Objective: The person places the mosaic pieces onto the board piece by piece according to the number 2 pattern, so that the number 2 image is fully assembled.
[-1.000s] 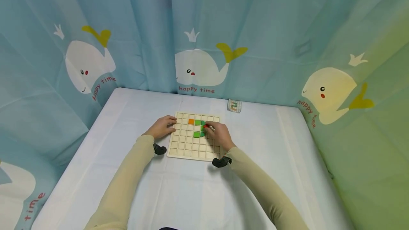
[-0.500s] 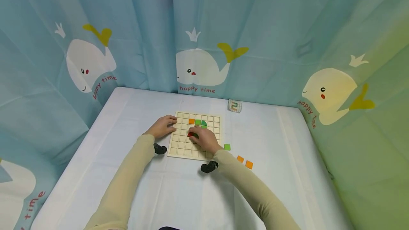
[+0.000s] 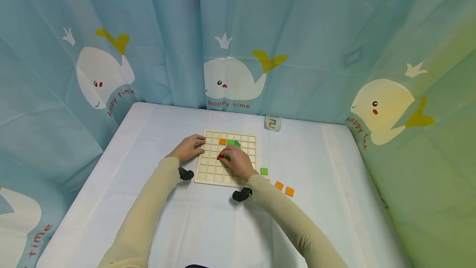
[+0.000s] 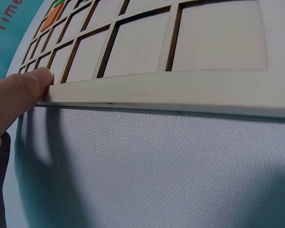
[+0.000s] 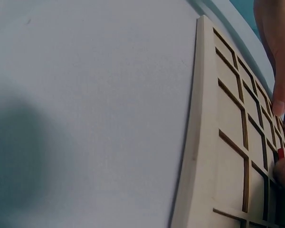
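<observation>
A wooden grid board [image 3: 207,175] lies on the table, and my left hand [image 3: 187,148] touches its left edge with the fingers and thumb. In the left wrist view the thumb [image 4: 31,84] presses the board's rim. My right hand [image 3: 239,163] is over the middle of the board and pinches a small red tile [image 3: 219,157] at a grid square. The red tile's edge [image 5: 280,153] shows by the thumb in the right wrist view. Along an upper row sit an orange tile [image 3: 222,141], a green tile [image 3: 230,142] and a dark green rounded tile [image 3: 237,143]. The right hand hides other squares.
Right of the board lie a loose green tile [image 3: 264,171] and orange tiles [image 3: 289,192], one partly behind the right sleeve. A small patterned card [image 3: 273,123] lies near the table's back edge. Whale-print curtains [image 3: 316,24] surround the table [image 3: 208,226].
My right hand has moved left and nearer across the board with the red tile, then stayed nearly still. Loose tiles beside the board have come into view. My left hand has not moved.
</observation>
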Demonstrator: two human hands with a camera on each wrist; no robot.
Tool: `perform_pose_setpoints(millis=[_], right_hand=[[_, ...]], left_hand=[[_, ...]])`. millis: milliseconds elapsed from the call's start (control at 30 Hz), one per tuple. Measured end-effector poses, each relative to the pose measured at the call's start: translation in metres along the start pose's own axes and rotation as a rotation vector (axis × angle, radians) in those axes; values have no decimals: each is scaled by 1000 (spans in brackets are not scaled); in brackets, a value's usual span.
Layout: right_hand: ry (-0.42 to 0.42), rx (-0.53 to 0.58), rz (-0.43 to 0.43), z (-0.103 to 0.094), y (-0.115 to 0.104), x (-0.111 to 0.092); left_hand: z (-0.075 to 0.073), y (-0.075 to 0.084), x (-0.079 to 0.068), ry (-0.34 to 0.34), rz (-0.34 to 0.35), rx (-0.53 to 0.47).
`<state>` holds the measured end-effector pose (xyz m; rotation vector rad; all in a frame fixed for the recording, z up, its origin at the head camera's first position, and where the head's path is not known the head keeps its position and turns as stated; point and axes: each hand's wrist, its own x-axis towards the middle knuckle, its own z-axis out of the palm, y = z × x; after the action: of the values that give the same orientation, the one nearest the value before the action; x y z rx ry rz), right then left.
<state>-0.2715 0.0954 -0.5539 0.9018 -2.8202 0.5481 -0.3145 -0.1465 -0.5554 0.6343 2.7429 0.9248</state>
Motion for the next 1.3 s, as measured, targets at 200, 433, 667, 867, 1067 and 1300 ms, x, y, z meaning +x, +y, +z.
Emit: perform_pose_setpoints(millis=[200, 433, 667, 867, 1067, 1300], right_hand=[[26, 10, 3, 1, -1, 1], [72, 11, -24, 2, 1, 3], [110, 48, -44, 4, 5, 3], [121, 82, -42, 4, 6, 2], [68, 106, 38, 4, 8, 4], [40, 113, 67, 3, 7, 4]], left_hand=[[1, -2, 1, -5, -3, -3], [1, -2, 1, -6, -1, -4], [1, -2, 2, -9, -22, -9], [1, 0, 2, -8, -29, -24], [0, 2, 1, -15, -45, -19], [1, 1, 1, -7, -31, -11]])
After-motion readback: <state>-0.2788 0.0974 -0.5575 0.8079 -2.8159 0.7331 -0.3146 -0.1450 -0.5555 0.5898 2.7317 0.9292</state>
